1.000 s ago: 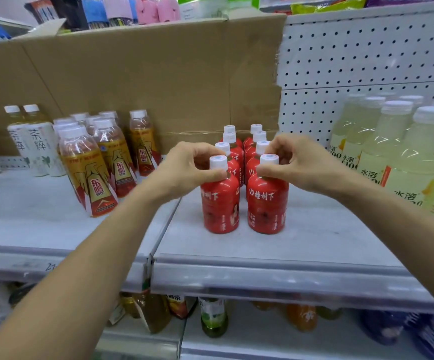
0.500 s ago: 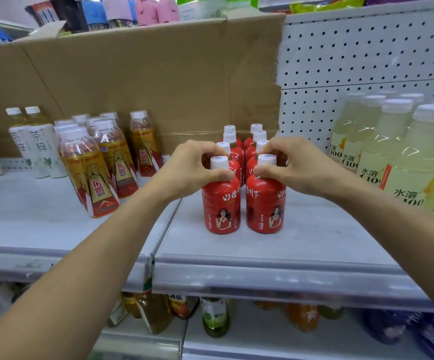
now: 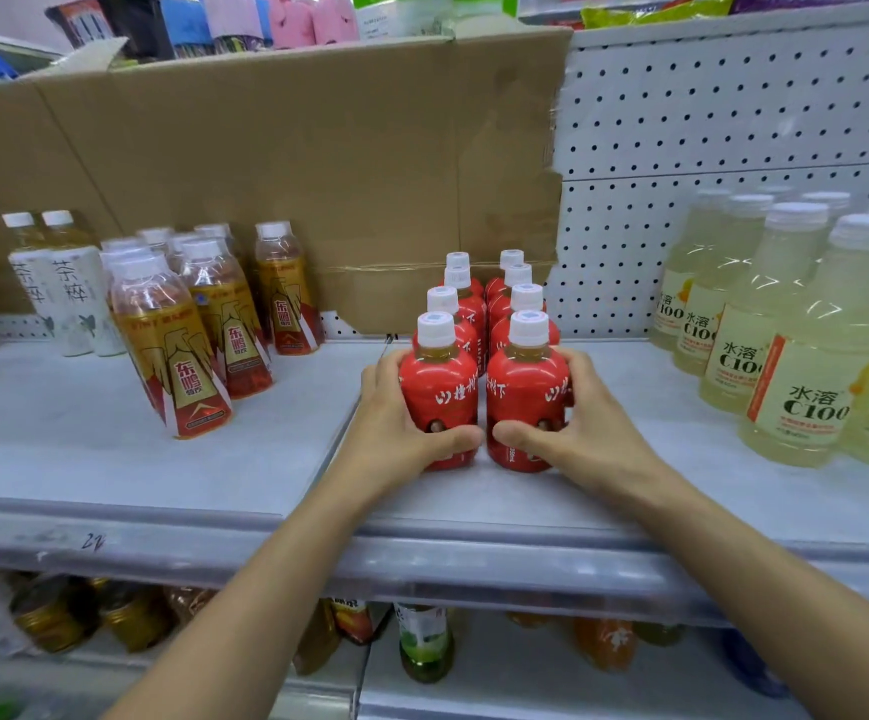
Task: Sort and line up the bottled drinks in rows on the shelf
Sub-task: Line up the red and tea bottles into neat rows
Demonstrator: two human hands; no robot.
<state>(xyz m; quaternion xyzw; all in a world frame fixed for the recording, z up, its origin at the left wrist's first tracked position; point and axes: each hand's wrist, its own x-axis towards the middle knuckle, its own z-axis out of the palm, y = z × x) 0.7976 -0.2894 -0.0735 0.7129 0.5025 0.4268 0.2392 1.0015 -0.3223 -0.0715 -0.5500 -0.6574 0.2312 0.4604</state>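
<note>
At the centre of the frame, on the grey shelf (image 3: 110,459), my two hands are each wrapped round a squat red bottle at the head of a double file. The left hand (image 3: 396,423) grasps the left front bottle (image 3: 440,392), thumb laid low across its label and fingers round its outer side. The right hand (image 3: 583,423) holds the right front bottle (image 3: 523,392) the same way, mirrored. The two bottles stand upright, just beside each other, with the rest of the red bottles (image 3: 474,304) lined up behind them toward the cardboard sheet (image 3: 266,174).

From here I judge these to be full plastic bottles: short, wide in the belly, fairly weighty for their size and therefore steady on their bases. The walls look stiff enough to take a firm squeeze, and nothing about them seems fragile. The glossy red sleeve is what I would watch, since it looks slick and a loose grip could let the bottle turn or slide in the palm. The broad middle of the body, where I have them now, seems the best hold. The white caps are narrow and give less control for nudging a row straight.

Gold-labelled bottles (image 3: 182,345) crowd centre left, less tidy, and pale yellow bottles (image 3: 796,366) stand at centre right.
</note>
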